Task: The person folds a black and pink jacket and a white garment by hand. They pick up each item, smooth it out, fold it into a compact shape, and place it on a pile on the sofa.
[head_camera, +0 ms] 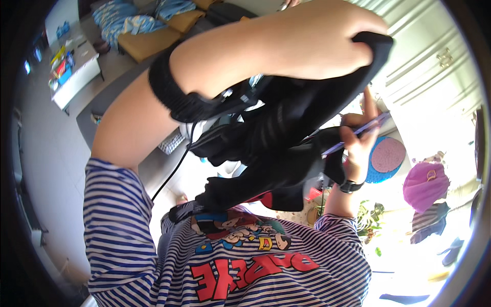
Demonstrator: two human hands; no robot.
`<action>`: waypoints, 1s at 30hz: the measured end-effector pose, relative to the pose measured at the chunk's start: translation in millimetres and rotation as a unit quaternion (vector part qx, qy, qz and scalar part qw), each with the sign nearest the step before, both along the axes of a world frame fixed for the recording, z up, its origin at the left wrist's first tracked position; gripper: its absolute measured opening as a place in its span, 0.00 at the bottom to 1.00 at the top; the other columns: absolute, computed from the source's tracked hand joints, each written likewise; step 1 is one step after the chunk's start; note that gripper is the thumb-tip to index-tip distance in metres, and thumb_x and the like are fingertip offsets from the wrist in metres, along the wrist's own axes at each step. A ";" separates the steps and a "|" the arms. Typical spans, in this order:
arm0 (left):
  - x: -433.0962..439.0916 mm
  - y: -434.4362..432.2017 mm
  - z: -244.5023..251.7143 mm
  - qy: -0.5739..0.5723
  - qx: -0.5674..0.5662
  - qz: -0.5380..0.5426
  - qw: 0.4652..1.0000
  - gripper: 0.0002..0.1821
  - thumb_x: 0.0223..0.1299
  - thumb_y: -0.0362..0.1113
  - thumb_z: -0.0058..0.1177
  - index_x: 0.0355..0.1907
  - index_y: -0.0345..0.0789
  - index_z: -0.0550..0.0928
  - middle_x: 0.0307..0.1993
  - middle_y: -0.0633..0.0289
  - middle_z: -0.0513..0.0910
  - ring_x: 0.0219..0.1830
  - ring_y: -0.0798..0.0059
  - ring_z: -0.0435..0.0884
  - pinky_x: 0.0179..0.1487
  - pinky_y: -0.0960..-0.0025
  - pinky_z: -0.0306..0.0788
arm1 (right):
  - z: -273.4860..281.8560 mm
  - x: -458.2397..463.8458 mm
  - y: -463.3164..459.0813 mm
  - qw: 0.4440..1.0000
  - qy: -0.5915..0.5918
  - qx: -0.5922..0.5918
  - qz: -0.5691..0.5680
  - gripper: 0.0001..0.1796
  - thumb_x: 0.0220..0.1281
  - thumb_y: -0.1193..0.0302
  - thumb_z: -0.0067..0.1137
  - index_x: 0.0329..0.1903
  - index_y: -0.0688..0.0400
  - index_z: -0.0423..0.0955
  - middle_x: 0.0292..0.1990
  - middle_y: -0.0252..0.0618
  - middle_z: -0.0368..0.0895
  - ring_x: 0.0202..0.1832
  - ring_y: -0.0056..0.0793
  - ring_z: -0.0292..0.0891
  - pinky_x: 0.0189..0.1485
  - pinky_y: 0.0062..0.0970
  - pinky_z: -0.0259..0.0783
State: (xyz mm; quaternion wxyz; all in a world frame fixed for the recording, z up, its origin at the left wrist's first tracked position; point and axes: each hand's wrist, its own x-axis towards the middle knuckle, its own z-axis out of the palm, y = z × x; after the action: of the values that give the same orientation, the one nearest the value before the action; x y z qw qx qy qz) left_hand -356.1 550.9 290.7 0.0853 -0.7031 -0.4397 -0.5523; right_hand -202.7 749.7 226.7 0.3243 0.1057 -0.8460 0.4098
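My left arm reaches across the upper view, and my left hand (pixel 366 36) grips the edge of a black garment (pixel 276 126). The cloth hangs bunched between my arms, with a red part low down. At the right, below my left hand, my right hand (pixel 358 134) is closed around a thin lilac strip (pixel 355 132), blurred and too unclear to name; black cloth lies against this hand. A black watch (pixel 351 187) is on my right wrist. A black ribbed band (pixel 163 88) circles my left arm, near a black cable (pixel 174 169).
A white table (pixel 76 78) with small items stands at the upper left, near a tan sofa (pixel 149 42) with blue patterned cloth. At right are a round blue and pink object (pixel 387 155), a purple cloth item (pixel 425 186) and potted plants (pixel 370 218).
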 end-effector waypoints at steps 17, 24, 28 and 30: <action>-89.9 -60.2 57.4 -0.362 0.202 0.012 0.910 0.16 0.68 0.36 0.43 0.50 0.28 0.77 0.46 0.57 0.82 0.48 0.71 0.81 0.53 0.69 0.74 | -85.1 -25.8 -27.1 0.991 -0.091 -0.043 0.091 0.50 0.41 0.81 0.55 0.74 0.57 0.50 0.10 0.24 0.61 0.15 0.09 0.57 0.23 0.11 0.55; -129.9 -121.7 139.4 -0.273 0.184 0.140 0.934 0.16 0.68 0.36 0.42 0.49 0.28 0.77 0.45 0.57 0.83 0.46 0.70 0.81 0.52 0.68 0.75 | -139.1 -33.2 -61.0 0.990 -0.093 0.011 0.102 0.50 0.40 0.73 0.59 0.73 0.57 0.51 0.09 0.36 0.69 0.11 0.34 0.66 0.19 0.25 0.63; -127.1 -138.6 173.4 -0.240 0.172 0.193 0.936 0.15 0.67 0.35 0.42 0.49 0.28 0.77 0.44 0.57 0.83 0.45 0.69 0.81 0.51 0.67 0.75 | -159.9 -38.9 -66.5 0.984 -0.150 0.000 0.094 0.53 0.42 0.68 0.60 0.74 0.54 0.45 0.12 0.39 0.74 0.15 0.42 0.72 0.22 0.32 0.69; -123.8 -139.6 185.2 -0.229 0.165 0.211 0.936 0.15 0.67 0.35 0.42 0.49 0.29 0.77 0.44 0.57 0.83 0.45 0.69 0.82 0.51 0.67 0.75 | -165.8 -42.9 -66.9 0.980 -0.164 0.020 0.112 0.54 0.42 0.66 0.61 0.75 0.54 0.45 0.14 0.40 0.77 0.17 0.45 0.75 0.25 0.34 0.72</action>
State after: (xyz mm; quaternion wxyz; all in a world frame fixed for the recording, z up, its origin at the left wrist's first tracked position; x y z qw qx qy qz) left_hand -480.0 411.3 475.9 0.2121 -0.4249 -0.4884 -0.7321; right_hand -245.6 682.7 60.9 0.1310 0.1378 -0.8784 0.4385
